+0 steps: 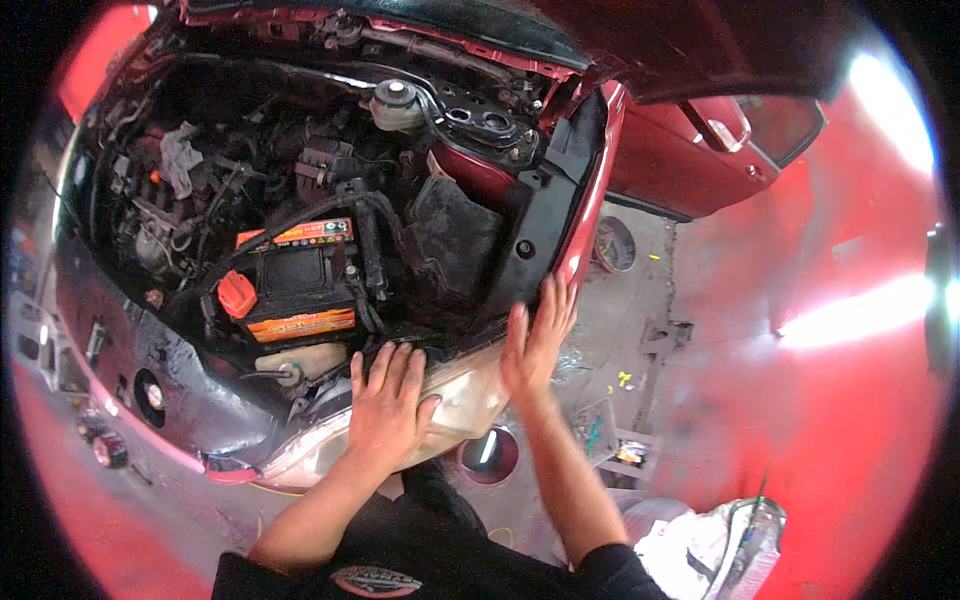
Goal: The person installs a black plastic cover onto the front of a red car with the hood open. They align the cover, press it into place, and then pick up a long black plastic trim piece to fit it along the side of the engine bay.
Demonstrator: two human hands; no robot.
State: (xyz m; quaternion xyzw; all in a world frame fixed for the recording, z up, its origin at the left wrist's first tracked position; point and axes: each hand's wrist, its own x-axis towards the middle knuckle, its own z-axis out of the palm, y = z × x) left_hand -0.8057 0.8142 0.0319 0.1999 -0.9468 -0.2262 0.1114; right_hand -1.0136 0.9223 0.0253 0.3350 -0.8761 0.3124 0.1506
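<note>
A car's engine bay fills the upper middle. My left hand [390,405] lies with fingers spread on the upper edge of the pale headlight [465,395], below the black battery [295,275] with orange labels and a red terminal cover. My right hand [535,340] rests at the headlight's right end, its outstretched fingertips on the corner of the dark red fender [587,200] beside the black trim. Both hands appear to hold nothing.
The dark raised hood [700,40] is overhead. An open red door [665,165] juts out at upper right. On the grey floor [645,250] are a bucket [615,243], small yellow bits and, at lower right, a white wrapped object [685,560]. Red surfaces border the right.
</note>
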